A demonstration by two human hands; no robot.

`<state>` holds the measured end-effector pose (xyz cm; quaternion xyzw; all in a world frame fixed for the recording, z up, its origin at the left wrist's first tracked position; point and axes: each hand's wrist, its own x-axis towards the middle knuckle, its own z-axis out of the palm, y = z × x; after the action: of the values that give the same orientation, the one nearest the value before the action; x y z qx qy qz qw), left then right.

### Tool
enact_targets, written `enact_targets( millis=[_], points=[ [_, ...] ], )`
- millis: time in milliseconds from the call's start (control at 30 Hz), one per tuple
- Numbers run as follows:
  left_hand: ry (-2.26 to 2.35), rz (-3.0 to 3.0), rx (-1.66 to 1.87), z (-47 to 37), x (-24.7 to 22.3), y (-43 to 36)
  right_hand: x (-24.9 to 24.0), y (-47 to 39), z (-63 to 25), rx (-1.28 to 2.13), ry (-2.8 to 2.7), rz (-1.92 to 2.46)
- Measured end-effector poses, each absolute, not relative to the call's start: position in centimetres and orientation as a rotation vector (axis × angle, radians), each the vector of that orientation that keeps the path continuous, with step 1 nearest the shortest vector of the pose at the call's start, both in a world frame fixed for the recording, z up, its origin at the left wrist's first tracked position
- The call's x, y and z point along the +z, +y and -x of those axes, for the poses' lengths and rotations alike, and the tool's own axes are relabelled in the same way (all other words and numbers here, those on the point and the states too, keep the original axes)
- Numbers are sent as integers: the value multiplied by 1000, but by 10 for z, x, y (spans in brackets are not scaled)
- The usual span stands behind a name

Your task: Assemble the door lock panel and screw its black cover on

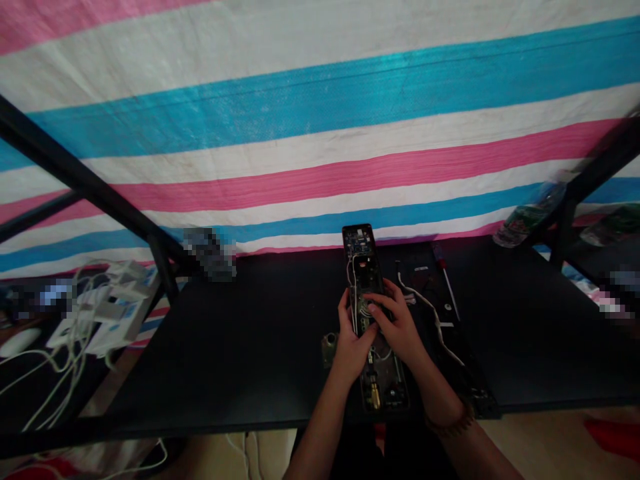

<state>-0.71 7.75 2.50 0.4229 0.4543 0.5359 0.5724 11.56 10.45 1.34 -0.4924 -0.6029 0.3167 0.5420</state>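
A long, narrow black housing [369,267], which looks like an opened electronic door lock, stretches away from me on the dark table. Inside it show a circuit board [357,243], thin white wires [365,308] and a brass-coloured part [375,395] at the near end. My left hand [354,340] is wrapped around the housing's left side, its thumb reaching over the inside. From the right, my right hand [397,323] has its fingertips closed at the coiled white wires in the middle. My fingers partly cover what they touch.
Right of the housing lie a long black panel [425,277] with a white cable [435,313] and a screwdriver [447,273]. A small metal part [329,348] lies left. Plastic bottle [523,223] stands back right; tangled cables [75,333] fill the left side.
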Motion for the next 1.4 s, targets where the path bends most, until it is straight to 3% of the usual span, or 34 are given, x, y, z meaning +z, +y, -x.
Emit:
enact_targets(
  millis=[1400],
  points=[
    [1045, -1009, 1262, 8, 18, 79, 11, 107, -115, 788, -1406, 1145]
  ],
)
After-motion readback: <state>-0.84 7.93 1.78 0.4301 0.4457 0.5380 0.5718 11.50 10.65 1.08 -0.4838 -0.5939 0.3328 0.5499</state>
